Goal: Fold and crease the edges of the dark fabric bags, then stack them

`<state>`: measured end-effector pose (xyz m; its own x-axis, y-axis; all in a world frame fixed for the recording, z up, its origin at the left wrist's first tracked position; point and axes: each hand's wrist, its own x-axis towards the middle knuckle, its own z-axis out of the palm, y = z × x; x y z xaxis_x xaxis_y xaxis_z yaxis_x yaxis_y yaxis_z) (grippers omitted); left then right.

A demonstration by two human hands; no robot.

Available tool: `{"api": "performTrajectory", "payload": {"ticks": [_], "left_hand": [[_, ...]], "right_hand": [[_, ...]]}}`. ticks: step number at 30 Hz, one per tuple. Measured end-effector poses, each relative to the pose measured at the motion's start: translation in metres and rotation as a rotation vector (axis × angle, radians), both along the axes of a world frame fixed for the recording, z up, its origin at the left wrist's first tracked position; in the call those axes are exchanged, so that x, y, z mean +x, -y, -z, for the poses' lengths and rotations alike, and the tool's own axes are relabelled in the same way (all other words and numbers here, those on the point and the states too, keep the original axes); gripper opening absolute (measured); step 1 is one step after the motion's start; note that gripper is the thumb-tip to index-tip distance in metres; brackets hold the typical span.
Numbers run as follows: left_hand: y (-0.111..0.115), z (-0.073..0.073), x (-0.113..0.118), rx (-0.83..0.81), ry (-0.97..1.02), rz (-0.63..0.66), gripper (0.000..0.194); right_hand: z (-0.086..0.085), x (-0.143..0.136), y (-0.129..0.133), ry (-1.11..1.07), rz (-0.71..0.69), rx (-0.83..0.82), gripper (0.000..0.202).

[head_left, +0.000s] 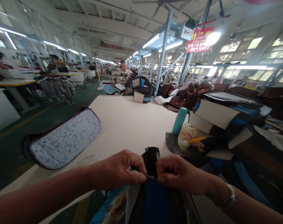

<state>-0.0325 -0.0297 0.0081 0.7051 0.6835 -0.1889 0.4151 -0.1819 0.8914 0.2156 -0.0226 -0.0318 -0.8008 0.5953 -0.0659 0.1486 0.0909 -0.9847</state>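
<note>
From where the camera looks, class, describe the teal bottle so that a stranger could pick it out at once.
Start at the big white table that fills the middle of the view and go to its right side, where stacked bag pieces crowd in. The teal bottle stands upright there, just behind a pale jar. It is the only tall, plain teal cylinder among flat brown, black and blue pieces.

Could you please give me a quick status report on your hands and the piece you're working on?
Both hands, left hand and right hand, pinching the dark bag piece at the table edge. Teal bottle and jar stand apart, to the right.
</note>
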Motion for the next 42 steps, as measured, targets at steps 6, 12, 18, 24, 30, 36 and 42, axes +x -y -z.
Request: {"api": "performTrajectory", "payload": {"ticks": [6, 12, 18, 24, 30, 36, 42], "left_hand": [[-0.012, 0.004, 0.002, -0.214, 0.005, 0.031, 0.046], [-0.002, -0.002, 0.016, 0.017, -0.113, 0.125, 0.025], [0.010, 0.000, 0.025, 0.513, -0.115, 0.164, 0.025], [-0.004, -0.006, 0.014, 0.133, -0.096, 0.154, 0.031], [-0.023, -0.006, -0.004, -0.073, -0.119, 0.165, 0.032], [-0.007, -0.003, 0.006, 0.183, -0.060, 0.133, 0.012], [0.007, 0.002, 0.014, 0.448, -0.118, 0.098, 0.010]], "right_hand": [[-0.001, -0.002, 0.001, -0.029, -0.002, 0.016, 0.026], [0.007, 0.000, 0.002, -0.110, -0.022, -0.057, 0.033], [0.004, 0.004, -0.004, -0.050, -0.057, -0.030, 0.039], [-0.016, 0.000, -0.007, 0.068, -0.175, 0.027, 0.036], [0.003, 0.002, -0.006, -0.030, -0.087, -0.096, 0.039], [0.005, 0.005, -0.004, 0.016, -0.051, -0.055, 0.043], [-0.023, -0.004, -0.008, 0.175, -0.050, 0.090, 0.017]]}}
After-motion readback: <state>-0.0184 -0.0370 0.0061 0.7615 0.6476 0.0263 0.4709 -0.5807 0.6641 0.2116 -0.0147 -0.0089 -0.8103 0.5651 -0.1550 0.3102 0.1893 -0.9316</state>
